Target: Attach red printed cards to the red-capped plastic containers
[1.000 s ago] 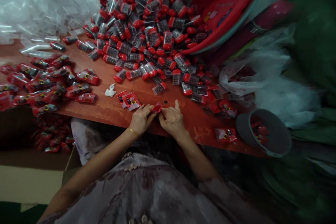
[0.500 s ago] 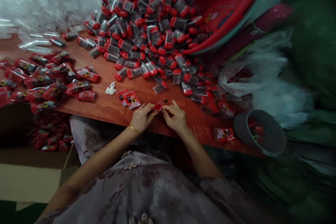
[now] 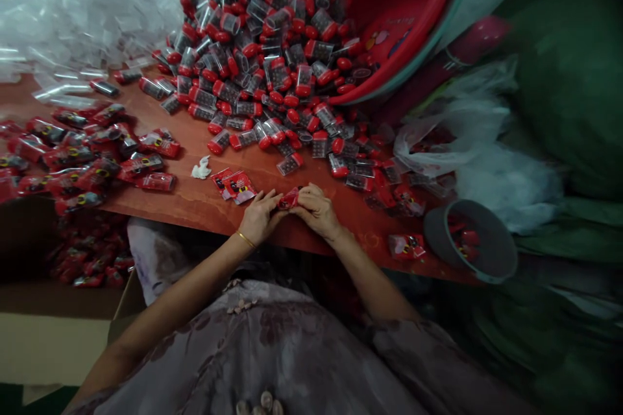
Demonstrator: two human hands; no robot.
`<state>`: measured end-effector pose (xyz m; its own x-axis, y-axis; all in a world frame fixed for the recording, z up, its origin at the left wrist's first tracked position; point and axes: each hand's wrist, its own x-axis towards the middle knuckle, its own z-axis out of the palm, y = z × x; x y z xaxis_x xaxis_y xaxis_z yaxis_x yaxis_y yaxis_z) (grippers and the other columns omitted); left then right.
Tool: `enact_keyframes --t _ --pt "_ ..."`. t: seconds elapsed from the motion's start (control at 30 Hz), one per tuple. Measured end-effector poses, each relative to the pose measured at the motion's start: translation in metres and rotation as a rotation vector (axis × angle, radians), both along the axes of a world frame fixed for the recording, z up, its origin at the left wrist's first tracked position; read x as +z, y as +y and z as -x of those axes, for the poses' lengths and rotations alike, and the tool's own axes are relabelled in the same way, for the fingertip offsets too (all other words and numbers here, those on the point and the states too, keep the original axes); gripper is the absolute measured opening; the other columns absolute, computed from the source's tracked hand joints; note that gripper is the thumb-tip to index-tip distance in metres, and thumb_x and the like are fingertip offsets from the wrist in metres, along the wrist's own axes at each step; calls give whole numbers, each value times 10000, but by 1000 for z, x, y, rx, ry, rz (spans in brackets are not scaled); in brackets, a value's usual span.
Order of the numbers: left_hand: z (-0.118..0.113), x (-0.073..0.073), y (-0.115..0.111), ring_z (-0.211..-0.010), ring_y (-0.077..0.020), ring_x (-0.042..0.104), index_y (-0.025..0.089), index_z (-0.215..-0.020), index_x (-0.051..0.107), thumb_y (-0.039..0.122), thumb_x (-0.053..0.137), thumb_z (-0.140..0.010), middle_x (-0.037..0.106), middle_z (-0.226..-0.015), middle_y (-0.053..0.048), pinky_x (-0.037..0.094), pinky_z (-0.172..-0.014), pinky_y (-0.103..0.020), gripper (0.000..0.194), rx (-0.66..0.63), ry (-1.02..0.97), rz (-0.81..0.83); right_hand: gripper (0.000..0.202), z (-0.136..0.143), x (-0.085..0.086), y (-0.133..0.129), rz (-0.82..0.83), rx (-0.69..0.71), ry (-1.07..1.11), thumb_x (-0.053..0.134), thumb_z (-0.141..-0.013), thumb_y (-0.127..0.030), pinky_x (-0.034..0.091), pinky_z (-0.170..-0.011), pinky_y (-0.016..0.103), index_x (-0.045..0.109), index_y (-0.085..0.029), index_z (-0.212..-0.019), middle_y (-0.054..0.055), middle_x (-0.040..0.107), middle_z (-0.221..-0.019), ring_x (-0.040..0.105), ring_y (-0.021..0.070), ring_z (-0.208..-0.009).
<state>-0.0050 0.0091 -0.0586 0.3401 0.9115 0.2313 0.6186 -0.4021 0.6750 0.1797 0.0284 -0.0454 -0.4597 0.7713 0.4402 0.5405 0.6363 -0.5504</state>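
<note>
A small red printed packet [image 3: 289, 199] is pinched between my two hands near the table's front edge. My left hand [image 3: 260, 217], with a gold bangle at the wrist, is closed on the packet's left side. On its right side, my right hand [image 3: 318, 213] grips the packet with thumb and curled fingers. Whether anything is inside the packet, I cannot tell. Just left of my hands lie flat red printed packets [image 3: 241, 187], overlapping. A crumpled white scrap [image 3: 201, 168] is beside them.
Clear tubes with red caps [image 3: 277, 71] form a large pile beyond my hands, against a red basin [image 3: 399, 19]. Filled red packets [image 3: 82, 149] lie at left, above a cardboard box [image 3: 53, 337]. A grey tub [image 3: 470, 240] stands at right, near a plastic bag [image 3: 491, 162].
My right hand has moved in and closed over the packet's right end. The small dark disc that lay behind the packet is no longer visible. The view has shifted slightly.
</note>
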Motion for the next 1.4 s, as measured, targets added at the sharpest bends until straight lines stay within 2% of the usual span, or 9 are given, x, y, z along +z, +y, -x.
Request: enact_keyframes --t 0.13,0.2,0.33,0.43,0.5,0.8,0.93,1.07,1.4 --pt "-1 4 -8 -1214 -259 518 102 -1254 492 186 601 -784 603 -1247 -152 366 -1062 -468 490 13 -73 -11 313 1 -12 -4 -31 -51 -41 483 -900 -442 364 -985 421 691 -235 -792 2 694 -727 589 166 -777" --pt "0 8 -10 -1207 -240 526 127 -1317 433 232 612 -784 573 -1290 -144 373 -1061 -446 571 9 -131 -16 308 2 -15 -7 -52 -86 -44 484 -904 -422 384 -962 405 686 -223 -782 11 688 -714 590 165 -756" --pt "1 13 -6 -1112 -227 597 175 -1185 564 315 589 -823 641 -1202 -107 458 -980 -401 389 40 -171 -12 255 4 -13 -9 -38 -111 -65 511 -895 -401 383 -960 406 684 -224 -833 21 708 -769 609 172 -777" --pt "2 13 -3 -894 -190 682 161 -1115 604 292 554 -853 713 -1031 -84 543 -811 -313 297 11 -162 30 247 4 -8 -11 -18 -127 -45 574 -854 -418 372 -978 424 669 -232 -985 52 716 -977 621 196 -904" --pt "1 12 -3 -862 -183 687 163 -1109 608 299 545 -860 719 -1010 -77 549 -780 -295 290 -5 -143 21 267 3 -5 -12 -13 -120 -29 584 -847 -417 371 -984 431 659 -236 -1028 63 703 -1038 617 203 -945" --pt "-4 -5 -5 -1094 -217 612 185 -1107 617 281 592 -834 690 -1109 -82 469 -988 -393 291 52 -66 -93 238 2 -9 -11 34 -122 -63 514 -896 -386 340 -998 444 706 -246 -882 34 722 -856 609 179 -849" --pt "-3 -1 -2 -1100 -227 608 189 -1090 631 292 603 -825 697 -1089 -84 471 -984 -401 286 52 -67 -47 232 0 -6 -9 55 -113 -118 504 -902 -380 293 -1026 476 708 -270 -884 15 718 -809 599 179 -849" --pt "0 7 3 -1079 -231 620 214 -1004 666 314 613 -815 725 -1003 -52 470 -979 -402 220 -17 -49 35 217 -1 -2 -11 43 -102 -145 527 -888 -389 316 -1005 486 695 -258 -926 26 723 -845 616 188 -855" --pt "-4 4 -2 -1109 -228 603 189 -1062 632 275 609 -819 696 -1091 -83 432 -1015 -428 259 27 -46 -12 166 9 6 -33 -139 -271 -174 509 -874 -225 314 -1034 494 663 -211 -812 33 726 -771 634 163 -679"
